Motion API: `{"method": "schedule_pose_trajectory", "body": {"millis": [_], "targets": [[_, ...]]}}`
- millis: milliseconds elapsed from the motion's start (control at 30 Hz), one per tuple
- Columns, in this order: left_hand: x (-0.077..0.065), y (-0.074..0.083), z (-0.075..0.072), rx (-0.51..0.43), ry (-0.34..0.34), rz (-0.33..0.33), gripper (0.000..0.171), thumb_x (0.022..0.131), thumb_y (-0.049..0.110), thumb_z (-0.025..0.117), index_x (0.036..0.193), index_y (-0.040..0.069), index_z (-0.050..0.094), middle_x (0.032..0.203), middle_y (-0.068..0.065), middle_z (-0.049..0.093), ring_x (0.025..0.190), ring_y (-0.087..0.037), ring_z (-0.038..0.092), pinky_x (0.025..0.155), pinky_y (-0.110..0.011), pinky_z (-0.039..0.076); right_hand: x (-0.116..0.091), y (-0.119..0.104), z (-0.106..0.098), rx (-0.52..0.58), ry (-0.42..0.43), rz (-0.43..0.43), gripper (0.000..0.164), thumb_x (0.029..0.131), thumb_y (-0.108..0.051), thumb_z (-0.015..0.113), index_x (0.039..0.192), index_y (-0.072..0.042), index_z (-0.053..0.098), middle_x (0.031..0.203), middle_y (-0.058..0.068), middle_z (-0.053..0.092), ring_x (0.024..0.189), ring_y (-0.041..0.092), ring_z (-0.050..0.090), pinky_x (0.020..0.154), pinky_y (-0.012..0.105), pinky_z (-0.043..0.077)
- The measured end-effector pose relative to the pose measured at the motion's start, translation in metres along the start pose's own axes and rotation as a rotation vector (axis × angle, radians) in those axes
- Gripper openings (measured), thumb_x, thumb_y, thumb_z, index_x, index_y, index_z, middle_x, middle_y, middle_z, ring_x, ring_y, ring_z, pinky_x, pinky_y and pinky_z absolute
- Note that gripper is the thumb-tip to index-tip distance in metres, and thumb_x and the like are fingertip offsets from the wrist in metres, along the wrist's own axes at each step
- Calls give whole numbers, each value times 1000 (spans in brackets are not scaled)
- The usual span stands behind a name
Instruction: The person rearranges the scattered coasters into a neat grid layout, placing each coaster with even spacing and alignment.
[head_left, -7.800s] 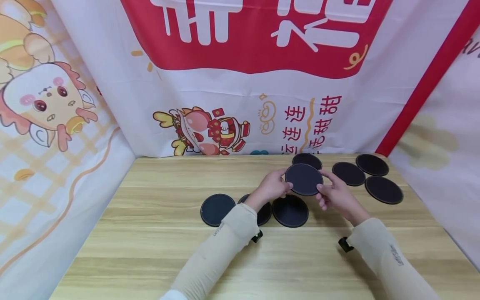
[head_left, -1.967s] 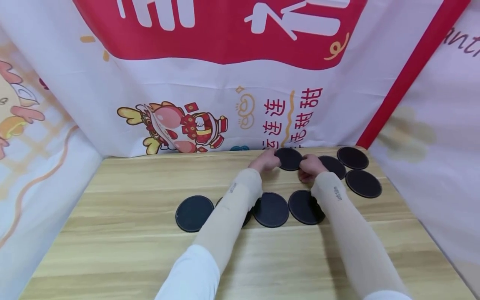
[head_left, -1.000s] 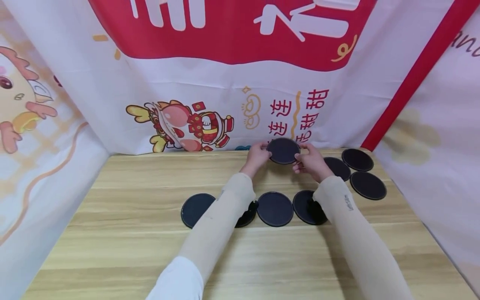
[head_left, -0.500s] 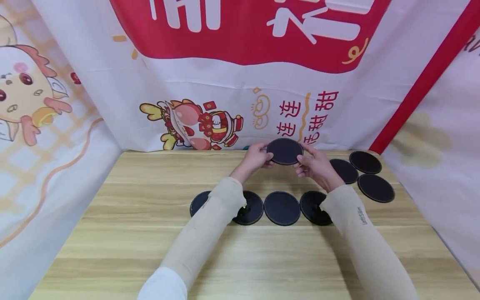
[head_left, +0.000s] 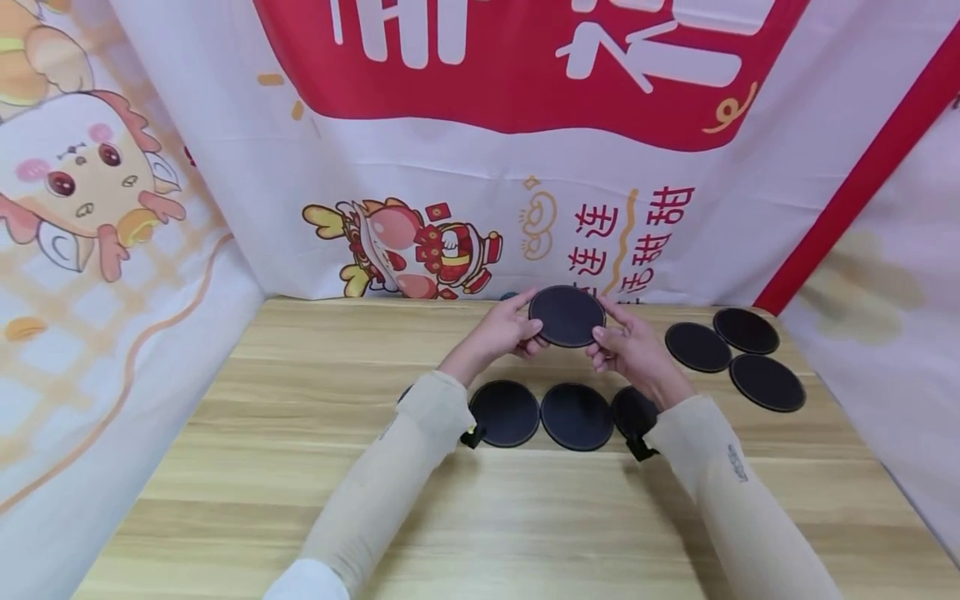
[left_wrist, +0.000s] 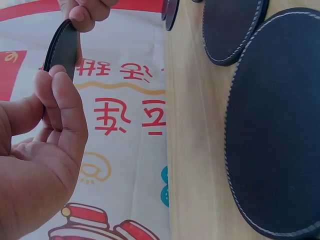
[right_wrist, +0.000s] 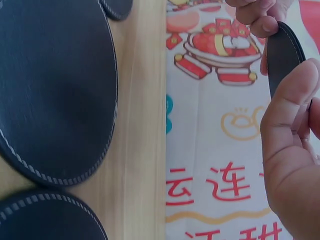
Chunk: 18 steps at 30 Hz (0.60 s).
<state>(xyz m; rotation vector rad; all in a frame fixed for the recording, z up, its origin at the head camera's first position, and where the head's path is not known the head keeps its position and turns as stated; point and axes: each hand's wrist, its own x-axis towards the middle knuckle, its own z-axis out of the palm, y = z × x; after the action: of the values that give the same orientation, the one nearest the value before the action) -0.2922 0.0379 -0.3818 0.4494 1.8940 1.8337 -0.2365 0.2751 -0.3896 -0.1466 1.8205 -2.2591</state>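
Both hands hold a black round coaster [head_left: 567, 316] with a stitched edge, raised above the back of the table. My left hand [head_left: 504, 332] pinches its left edge and my right hand [head_left: 637, 348] its right edge. Seen edge-on, the held coaster [left_wrist: 64, 47] shows between thumb and fingers in the left wrist view. Below the hands lies a row of similar coasters: one [head_left: 505, 414] in plain sight, another [head_left: 577, 417] beside it, and a right one [head_left: 633, 410] partly covered by the right sleeve. The leftmost is almost wholly hidden behind the left sleeve.
Three more coasters lie grouped at the back right of the wooden table [head_left: 525, 517]: a left one [head_left: 697, 347], a rear one [head_left: 746, 331] and a front one [head_left: 767, 382]. A printed cloth [head_left: 450, 183] hangs along the back edge, with more cloth at both sides.
The coaster held 7.8 s ago now lies in the row. Both hands went to the rear coaster, lifted it off the table and drew it slightly nearer. The head view has shifted.
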Motion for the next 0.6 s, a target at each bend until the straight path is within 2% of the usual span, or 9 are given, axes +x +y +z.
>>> {"method": "schedule_pose_trajectory", "body": {"millis": [133,300,467,600], "targets": [[-14,-2,-4,12,-24,7,67,104,0,51,163,12,19,84,-24,70,55,-14,59,59,-32,55,-8,4,10,-1,6,-5,69,106,0,47,164,-13,12,71,8,68,57,14,63,55,26,55],[-34,-4,-8,-5,-45,9,69,104,-1,50,163,14,18,81,-20,70,55,-15,59,62,-35,55,-17,7,24,3,6,-5,68,105,2,47,163,-12,15,70,7,67,56,14,62,54,26,54],[-50,-4,-13,1,-58,23,69,104,0,51,163,17,20,78,-14,71,54,-15,58,60,-33,55,-24,8,35,-10,-23,-22,69,105,0,49,163,-12,14,70,6,67,57,14,61,54,26,53],[-61,-7,-18,16,-64,19,71,104,2,53,163,18,18,83,-21,72,53,-15,59,59,-30,56,-30,10,43,-28,-32,-21,70,105,0,50,163,-10,12,71,6,67,57,14,61,54,26,53]]}}
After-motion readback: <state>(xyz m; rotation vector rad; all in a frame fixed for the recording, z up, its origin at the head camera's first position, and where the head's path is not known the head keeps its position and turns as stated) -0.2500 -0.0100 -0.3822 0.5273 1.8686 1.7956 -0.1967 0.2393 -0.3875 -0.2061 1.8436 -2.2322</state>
